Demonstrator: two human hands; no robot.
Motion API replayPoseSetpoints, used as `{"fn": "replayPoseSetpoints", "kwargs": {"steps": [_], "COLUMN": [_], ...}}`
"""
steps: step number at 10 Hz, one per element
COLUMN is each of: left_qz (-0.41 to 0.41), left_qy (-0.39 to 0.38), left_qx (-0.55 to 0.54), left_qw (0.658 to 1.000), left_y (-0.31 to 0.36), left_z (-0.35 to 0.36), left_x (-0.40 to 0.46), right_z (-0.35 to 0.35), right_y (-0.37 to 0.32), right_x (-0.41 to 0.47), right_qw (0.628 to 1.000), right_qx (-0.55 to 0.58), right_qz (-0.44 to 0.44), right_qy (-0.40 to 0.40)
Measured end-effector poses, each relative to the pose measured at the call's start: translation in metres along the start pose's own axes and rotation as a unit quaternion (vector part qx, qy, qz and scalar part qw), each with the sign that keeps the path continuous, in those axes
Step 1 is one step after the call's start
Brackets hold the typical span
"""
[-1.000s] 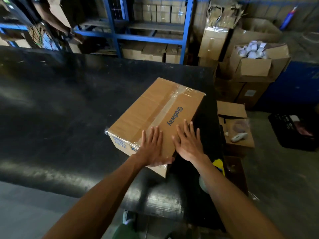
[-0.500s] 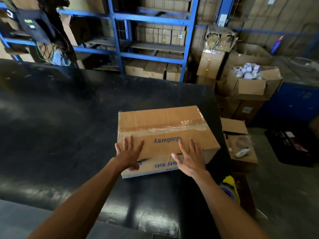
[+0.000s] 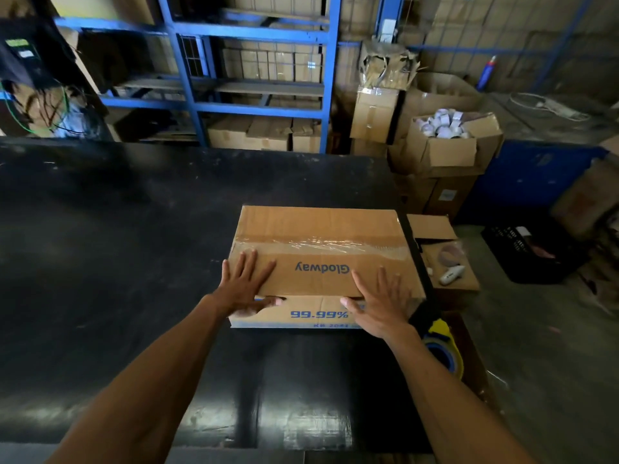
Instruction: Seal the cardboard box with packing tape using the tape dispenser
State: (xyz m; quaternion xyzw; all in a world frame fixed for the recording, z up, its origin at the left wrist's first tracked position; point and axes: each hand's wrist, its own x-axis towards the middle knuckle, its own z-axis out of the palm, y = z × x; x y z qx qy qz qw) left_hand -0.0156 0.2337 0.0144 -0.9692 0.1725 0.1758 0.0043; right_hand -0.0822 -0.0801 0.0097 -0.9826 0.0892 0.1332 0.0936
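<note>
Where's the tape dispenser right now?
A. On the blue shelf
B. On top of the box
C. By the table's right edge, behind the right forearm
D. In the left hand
C: the yellow-and-blue tape dispenser sits low at the table's right edge; both hands lie flat on the box.

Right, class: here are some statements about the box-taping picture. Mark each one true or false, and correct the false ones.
1. Both hands lie flat on the cardboard box. True: left hand, right hand.
2. The box has no tape on it. False: a strip of clear tape runs along its top seam.
3. The right hand holds the tape dispenser. False: the tape dispenser sits at the table edge, under the right forearm.
4. The box stands on a black table. True.
5. The word printed on the box top reads upside down from here. True.
</note>
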Motion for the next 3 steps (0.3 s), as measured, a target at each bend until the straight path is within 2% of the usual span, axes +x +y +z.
{"fn": "replayPoseSetpoints", "kwargs": {"steps": [3], "left_qz": [0.028], "left_qy": [0.009], "left_qx": [-0.003], "left_qw": [1.0], "left_y": [-0.007], "left_z": [0.001], "left_x": [0.008], "right_z": [-0.014], "right_y": [-0.005], "right_x": [-0.003], "right_qw": [0.999], "right_qx": [0.013], "right_qz": [0.001], "right_qy": [-0.053]}}
